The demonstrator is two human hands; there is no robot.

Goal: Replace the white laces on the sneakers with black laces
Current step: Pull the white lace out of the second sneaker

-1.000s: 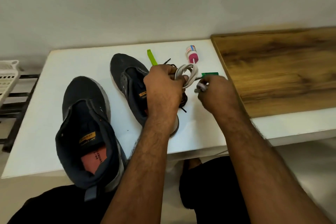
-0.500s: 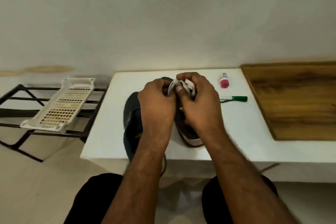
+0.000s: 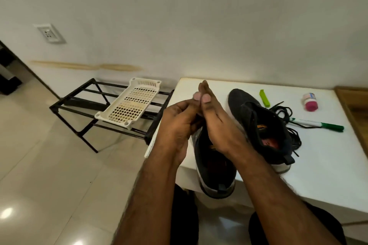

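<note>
Two dark sneakers lie on the white table (image 3: 328, 165). The near sneaker (image 3: 215, 171) hangs over the front edge and the far sneaker (image 3: 258, 117) sits to its right; neither shows a lace in its eyelets. Loose black laces (image 3: 286, 112) lie beside the far sneaker. Above the near sneaker my left hand (image 3: 177, 127) curls against my right hand (image 3: 219, 123), whose fingers point straight up and away. Both thumb tips meet on top. The white lace is hidden between my palms.
A green marker (image 3: 318, 124), a lime-green clip (image 3: 264, 98) and a small pink-capped bottle (image 3: 309, 102) lie on the table's right part. A wooden board (image 3: 356, 105) borders it on the right. A white perforated tray (image 3: 129, 103) rests on a black metal rack (image 3: 79, 103) to the left.
The view has swung left and down. My hands have closed together over the bundled white lace, which no longer shows, and now sit above the near sneaker.
</note>
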